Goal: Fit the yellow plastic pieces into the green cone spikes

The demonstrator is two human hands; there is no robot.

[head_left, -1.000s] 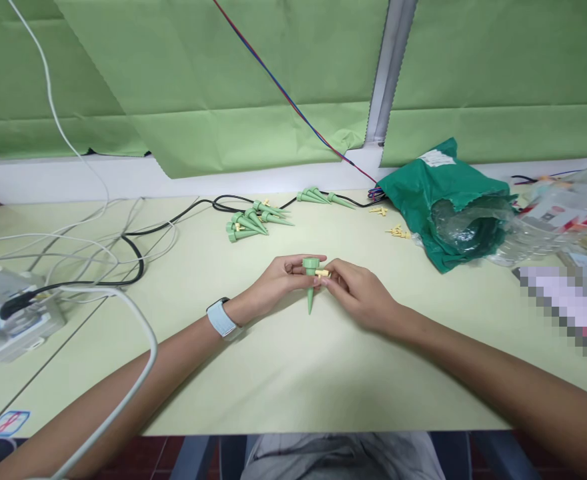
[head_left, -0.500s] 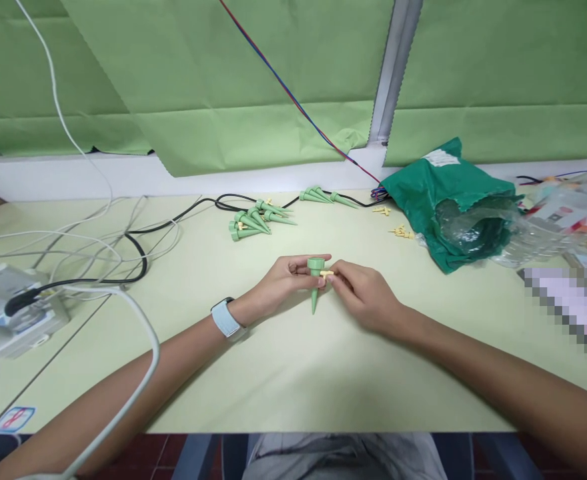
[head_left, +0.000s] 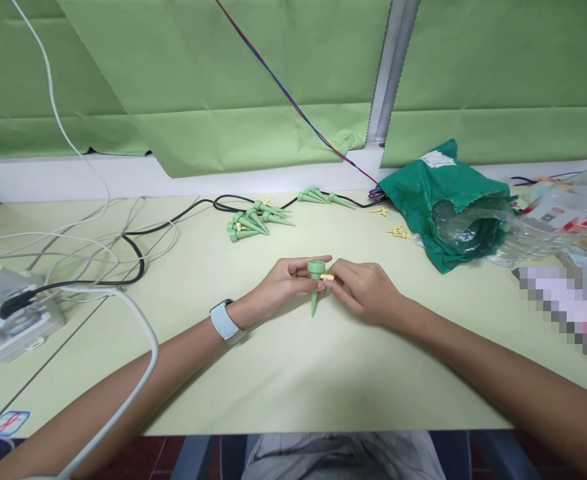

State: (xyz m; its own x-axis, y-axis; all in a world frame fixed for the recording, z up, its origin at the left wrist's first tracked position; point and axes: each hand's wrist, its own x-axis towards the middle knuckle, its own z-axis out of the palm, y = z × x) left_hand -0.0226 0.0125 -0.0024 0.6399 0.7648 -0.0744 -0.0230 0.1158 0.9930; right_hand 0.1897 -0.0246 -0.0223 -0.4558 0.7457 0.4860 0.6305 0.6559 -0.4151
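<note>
Between the fingers of my left hand [head_left: 286, 280] stands a green plastic watering spike [head_left: 316, 268], its wide cup up and its point down over the table. A small yellow valve [head_left: 327, 277] sits against the spike's side, just below the cup. My right hand [head_left: 366, 288] pinches that valve with thumb and fingertips, closed and close to the left fingertips. Whether the valve is seated in the spike cannot be made out.
Farther back lie several green spikes [head_left: 247, 221], some with yellow valves, and more green spikes [head_left: 316, 195]. Loose yellow valves [head_left: 398, 233] lie near a torn green bag [head_left: 423, 193]. A clear plastic bottle [head_left: 563, 213] is at right; cables and a white power strip [head_left: 18, 313] at left.
The yellow valve has turned slightly at the spike's side, and my right fingers have shifted a little around it. My left hand keeps its hold on the spike.
</note>
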